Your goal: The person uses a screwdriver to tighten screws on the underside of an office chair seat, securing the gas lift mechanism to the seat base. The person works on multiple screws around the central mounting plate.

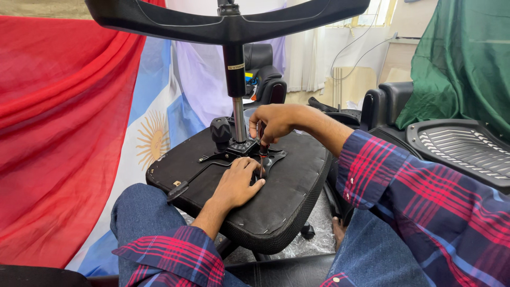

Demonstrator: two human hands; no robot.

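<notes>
Gripping a screwdriver (262, 149) upright, your right hand (273, 122) drives into the bracket (273, 157); your left hand (237, 183), fingers spread, lies flat on the upturned seat (292, 186).

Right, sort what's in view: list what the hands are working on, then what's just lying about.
In hand:
right hand gripping a screwdriver
left hand flat on the upturned chair seat
black mounting plate
gas-lift column

Lying about:
slatted black chair part
green cloth
red cloth

The right hand (273, 122) hides most of the screwdriver (262, 151). The top edge cuts off the chair base (228, 21). The screw is too small to see.
</notes>
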